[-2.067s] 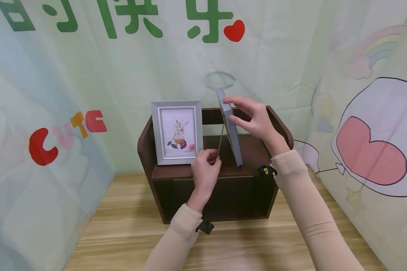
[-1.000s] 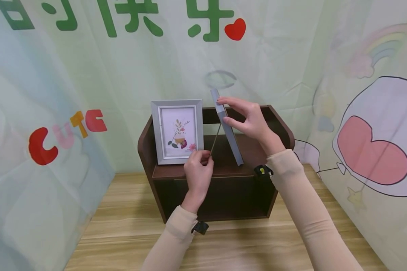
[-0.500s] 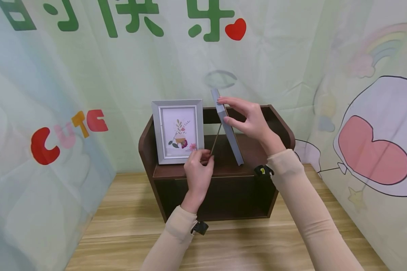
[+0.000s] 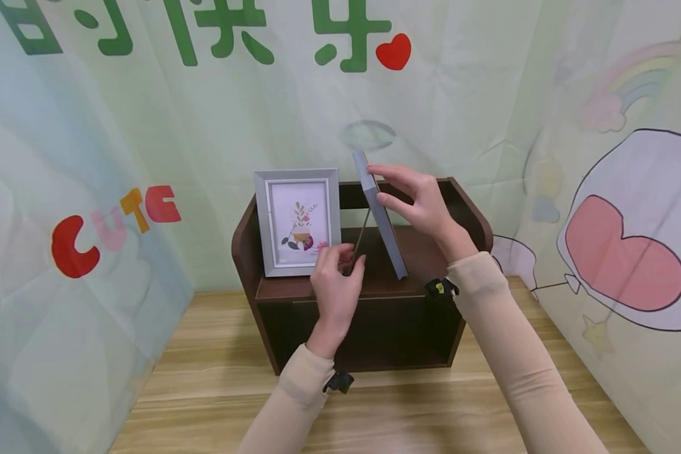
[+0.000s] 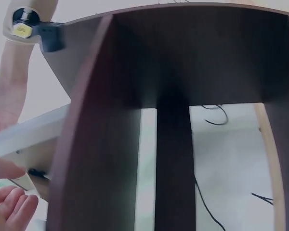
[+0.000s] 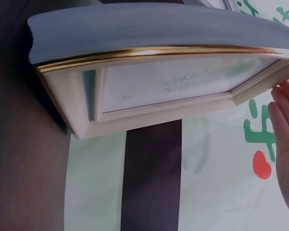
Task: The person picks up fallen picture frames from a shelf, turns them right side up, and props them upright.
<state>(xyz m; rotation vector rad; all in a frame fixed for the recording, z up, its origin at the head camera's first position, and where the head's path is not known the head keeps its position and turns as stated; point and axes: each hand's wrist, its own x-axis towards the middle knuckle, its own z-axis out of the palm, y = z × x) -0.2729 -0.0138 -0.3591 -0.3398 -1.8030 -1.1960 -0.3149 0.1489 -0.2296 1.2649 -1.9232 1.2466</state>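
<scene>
A grey picture frame (image 4: 387,234) stands tilted, almost edge-on in the head view, on the top shelf of a dark brown rack. Its front, with a pale inner border (image 6: 159,111), shows in the right wrist view. My right hand (image 4: 422,198) holds its upper part, thumb on the side edge and fingers at the top. A thin support leg (image 4: 364,228) slants out from its back. My left hand (image 4: 336,284) is at the lower end of this leg, thumb and fingers spread apart around it. Another grey frame (image 4: 265,221) with a flower picture stands upright to the left.
The brown rack (image 4: 244,236) has raised side panels and a lower compartment (image 4: 397,334). It stands on a wood-grain table (image 4: 204,403). Printed cloth (image 4: 459,94) hangs close behind and at both sides.
The tilted frame and right hand have shifted slightly left since the oldest frame. The left hand first pulled the leg outward to the left; now its thumb and fingers have parted from the leg.
</scene>
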